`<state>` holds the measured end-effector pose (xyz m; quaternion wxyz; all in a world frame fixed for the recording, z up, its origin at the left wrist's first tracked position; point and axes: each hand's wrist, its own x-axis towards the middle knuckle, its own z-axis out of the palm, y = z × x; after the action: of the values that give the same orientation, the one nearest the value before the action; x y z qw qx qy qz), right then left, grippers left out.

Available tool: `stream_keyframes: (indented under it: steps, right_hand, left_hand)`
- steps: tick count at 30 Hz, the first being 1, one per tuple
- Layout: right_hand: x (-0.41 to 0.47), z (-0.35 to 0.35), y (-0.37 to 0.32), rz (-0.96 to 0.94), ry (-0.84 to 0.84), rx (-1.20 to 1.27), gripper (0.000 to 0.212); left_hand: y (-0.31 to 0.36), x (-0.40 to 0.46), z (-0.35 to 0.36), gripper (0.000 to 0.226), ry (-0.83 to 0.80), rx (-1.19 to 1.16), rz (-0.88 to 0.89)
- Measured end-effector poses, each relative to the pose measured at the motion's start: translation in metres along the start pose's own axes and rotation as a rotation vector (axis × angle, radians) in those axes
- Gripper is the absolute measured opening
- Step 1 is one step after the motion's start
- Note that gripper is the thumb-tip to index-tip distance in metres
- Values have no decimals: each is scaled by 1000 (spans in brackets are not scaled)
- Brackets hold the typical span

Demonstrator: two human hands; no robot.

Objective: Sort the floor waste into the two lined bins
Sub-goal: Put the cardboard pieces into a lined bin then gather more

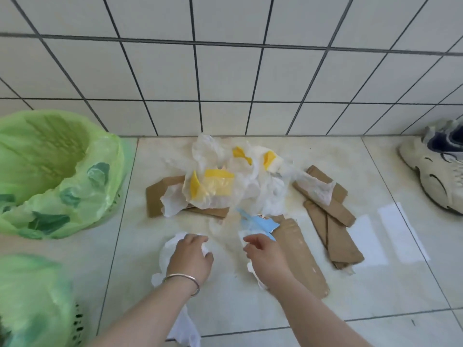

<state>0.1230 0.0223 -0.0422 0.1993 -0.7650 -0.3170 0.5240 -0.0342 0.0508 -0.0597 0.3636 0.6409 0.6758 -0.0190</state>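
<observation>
A heap of waste lies on the floor against the tiled wall: clear and white plastic bags with yellow patches point(218, 181), brown cardboard pieces point(330, 219), and a torn blue paper scrap point(258, 222). My left hand point(190, 256), wearing a metal bangle, grips crumpled white plastic point(165, 251) that trails down under my forearm. My right hand point(265, 256) reaches over more white wrapping point(250, 266) beside a long cardboard strip point(300, 256), fingers curled; whether it holds anything is unclear. Two green-lined bins stand at the left, one farther point(62, 171) and one nearer point(32, 301).
A white sneaker point(436, 171) sits at the right by the wall. The tiled wall closes off the far side. Bright light patches fall on the floor tiles right of the cardboard.
</observation>
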Motion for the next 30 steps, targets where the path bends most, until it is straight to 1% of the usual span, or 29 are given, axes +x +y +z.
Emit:
stream_keyframes:
  steps: [1,3,6,8,10,12,14,16,19,22,25,27,28,30]
  right_hand:
    - [5,4,-4,-36,-10,-22,23]
    - [17,13,-18,-118,-45,-146,31]
    - [44,36,-39,-235,-77,-338,40]
    - [61,53,-49,-255,-103,-443,47]
    - [74,66,-57,-217,-150,-499,52]
    - [83,70,-64,-186,-172,-508,51]
    - [91,68,-74,-210,-142,-492,48]
    - [102,60,-86,-247,-103,-458,52]
    - [128,47,-103,-240,-55,-429,55]
    - [151,32,-121,-233,-52,-350,61]
    - [167,18,-135,-276,10,-250,66]
    - [169,16,-137,-302,66,-222,58]
    - [165,17,-136,-324,92,-239,48]
    - [156,26,-132,-349,122,-267,25]
  left_hand:
    - [-5,10,-5,44,7,12,6]
    - [-14,31,-14,46,1,33,28]
    - [-22,55,-21,48,17,139,81]
    - [-24,69,-24,50,4,216,121]
    - [-26,80,-27,54,-2,229,129]
    - [-24,91,-30,55,53,193,159]
    - [-20,103,-35,50,144,139,198]
    - [-14,117,-42,47,191,111,194]
    - [-11,143,-53,50,160,95,154]
    - [-8,163,-66,62,118,87,139]
    - [-8,174,-80,72,169,-7,89]
    - [-18,177,-82,67,302,-4,86]
    - [-24,176,-81,59,371,35,139]
    - [-36,174,-76,36,432,155,280]
